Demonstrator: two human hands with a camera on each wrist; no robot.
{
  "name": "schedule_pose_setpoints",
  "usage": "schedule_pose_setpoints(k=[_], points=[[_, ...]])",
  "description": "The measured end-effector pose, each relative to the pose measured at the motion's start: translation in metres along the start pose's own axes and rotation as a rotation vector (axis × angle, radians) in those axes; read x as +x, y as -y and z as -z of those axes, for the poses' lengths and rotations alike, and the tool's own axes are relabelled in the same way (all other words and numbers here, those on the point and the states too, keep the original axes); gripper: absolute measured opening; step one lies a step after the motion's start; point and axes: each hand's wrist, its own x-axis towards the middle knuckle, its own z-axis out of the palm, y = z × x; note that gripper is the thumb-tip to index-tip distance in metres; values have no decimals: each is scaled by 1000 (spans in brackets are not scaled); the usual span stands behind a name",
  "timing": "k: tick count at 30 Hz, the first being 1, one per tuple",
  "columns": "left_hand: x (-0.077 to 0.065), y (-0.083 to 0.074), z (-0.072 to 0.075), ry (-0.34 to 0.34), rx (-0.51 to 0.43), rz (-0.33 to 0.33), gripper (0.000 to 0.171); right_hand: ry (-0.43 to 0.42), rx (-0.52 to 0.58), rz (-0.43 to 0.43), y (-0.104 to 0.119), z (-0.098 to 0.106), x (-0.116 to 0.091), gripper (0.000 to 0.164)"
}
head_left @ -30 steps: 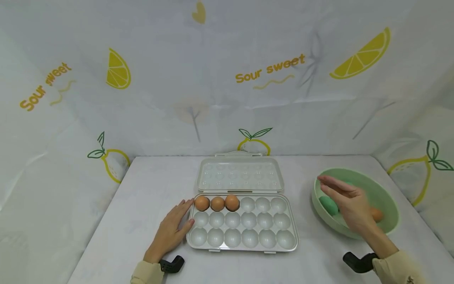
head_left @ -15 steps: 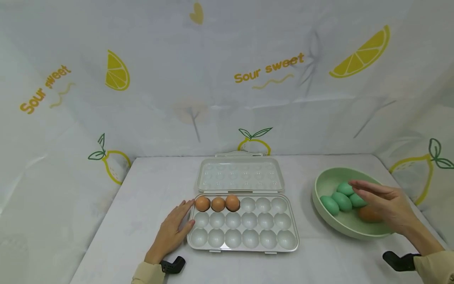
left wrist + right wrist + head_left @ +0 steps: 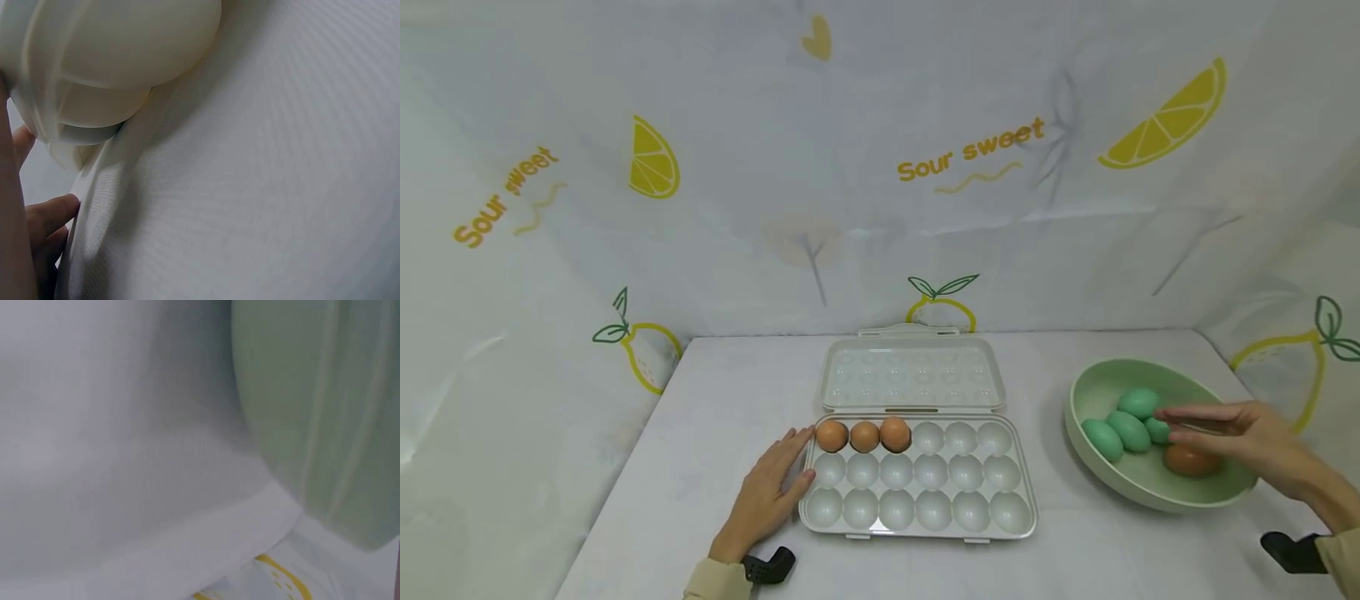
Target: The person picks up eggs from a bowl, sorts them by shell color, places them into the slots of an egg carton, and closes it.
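My left hand (image 3: 766,490) rests at the left edge of a white plastic egg tray (image 3: 931,472), fingers extended. Three brown eggs (image 3: 864,437) sit in the left cups of its back row. The left wrist view catches the tray's rounded cups (image 3: 137,37) from the side and some of my fingers (image 3: 51,215). On the right, my right hand (image 3: 1255,442) hovers over the near right side of a pale green bowl (image 3: 1097,475), fingers fairly straight. Several green eggs (image 3: 1129,432) lie in the bowl, with a brown egg (image 3: 1189,460) just under my fingers. No held thing is visible.
The tray's clear lid (image 3: 913,371) is folded back flat behind it, toward the lemon-print backdrop (image 3: 940,192). White cloth (image 3: 1052,550) covers the table. In the right wrist view, the bowl's outer wall (image 3: 312,412) fills the right side.
My right hand has moved rightward from over the bowl's left part to its right side, uncovering the green eggs. My left hand stays at the tray.
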Motion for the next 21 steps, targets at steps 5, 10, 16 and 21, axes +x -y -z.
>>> schedule_pose_setpoints(k=[5,10,16,21], points=[[0,-1,0,2,-5,8,63,83,-144,14,-7,10,0,28],[0,-1,-1,7,-7,23,63,155,-218,121,-11,13,2,29],[0,-2,-1,4,-9,19,62,216,-301,141,-10,11,7,32],[0,-2,1,13,-15,20,62,253,-404,73,-9,9,11,31]])
